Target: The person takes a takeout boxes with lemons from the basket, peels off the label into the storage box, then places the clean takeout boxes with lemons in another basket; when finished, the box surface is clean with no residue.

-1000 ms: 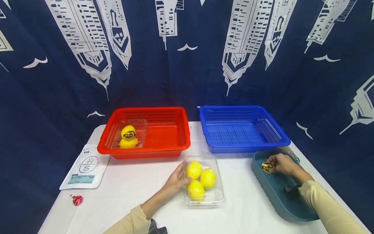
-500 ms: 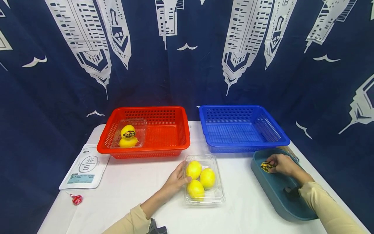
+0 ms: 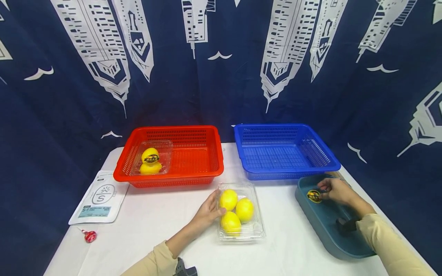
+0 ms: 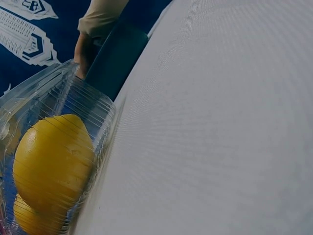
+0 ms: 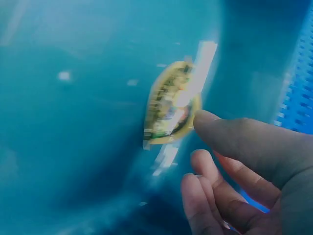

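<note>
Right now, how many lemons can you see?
5. In the clear box by the left hand: a far lemon, a right lemon and a near lemon. In the other box, inside the red basket: one upper lemon and one lower lemon; another could be hidden.

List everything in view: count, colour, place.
Tub: one, teal, right
Baskets: two, red and blue, back
Clear boxes: two, colourless, table centre and red basket
Lemons: five visible, yellow, inside boxes
Stickers: two, black-yellow, basket box and tub
Pouch: one, white, left
Lollipop: one, red, front left
Unclear item: one, brown, behind tub
Table: one, white, below
Curtain: one, navy, behind
Wrist devices: two, dark, at sleeves
Sleeves: two, beige, forearms
Hands: two, bare, left at box, right at tub
</note>
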The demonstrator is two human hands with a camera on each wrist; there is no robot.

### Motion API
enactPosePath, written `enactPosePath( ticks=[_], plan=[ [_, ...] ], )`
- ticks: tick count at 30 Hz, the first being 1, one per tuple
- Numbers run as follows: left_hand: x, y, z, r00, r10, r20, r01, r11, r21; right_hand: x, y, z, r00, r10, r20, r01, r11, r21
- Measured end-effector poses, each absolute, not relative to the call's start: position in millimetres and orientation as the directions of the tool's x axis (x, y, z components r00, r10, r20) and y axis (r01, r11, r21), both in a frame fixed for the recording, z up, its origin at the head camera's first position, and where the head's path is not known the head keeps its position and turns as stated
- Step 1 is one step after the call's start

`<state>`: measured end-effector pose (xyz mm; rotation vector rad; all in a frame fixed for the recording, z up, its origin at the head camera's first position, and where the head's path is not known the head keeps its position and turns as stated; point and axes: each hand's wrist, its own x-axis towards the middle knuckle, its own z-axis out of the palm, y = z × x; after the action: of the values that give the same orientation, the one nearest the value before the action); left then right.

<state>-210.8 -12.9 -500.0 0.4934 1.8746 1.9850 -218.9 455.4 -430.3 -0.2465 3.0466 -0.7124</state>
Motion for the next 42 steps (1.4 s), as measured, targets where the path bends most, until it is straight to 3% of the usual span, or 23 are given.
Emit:
enactPosePath(
  ticks=[11, 23, 30, 36, 42],
  plan=[
    [-211.3, -12.5, -500.1, -0.875, 0.484, 0.004, -0.020, -0.044, 0.999, -213.8, 431.0, -402.6, -0.982, -0.149, 0.113, -0.182, 0.899, -0.398],
    [-213.8, -13.2, -501.8, -0.871, 0.490, 0.004, -0.018, -0.041, 0.999, -196.3, 356.7, -368.9, -0.980, -0.196, 0.045, -0.197, 0.894, -0.402],
    [-215.2, -13.6, -501.7, -0.866, 0.499, -0.001, -0.023, -0.038, 0.999, -187.7, 314.2, -375.7, -0.966, -0.239, 0.102, -0.260, 0.877, -0.404],
    [-213.1, -14.6, -501.0, -0.869, 0.496, -0.008, -0.029, -0.034, 0.999, -184.3, 285.1, -399.9, -0.973, -0.218, 0.077, -0.227, 0.832, -0.506],
    [-211.5, -14.3, -503.4, -0.872, 0.490, -0.011, -0.037, -0.045, 0.998, -182.8, 265.0, -431.9, -0.988, -0.152, -0.008, -0.102, 0.699, -0.708]
  ],
)
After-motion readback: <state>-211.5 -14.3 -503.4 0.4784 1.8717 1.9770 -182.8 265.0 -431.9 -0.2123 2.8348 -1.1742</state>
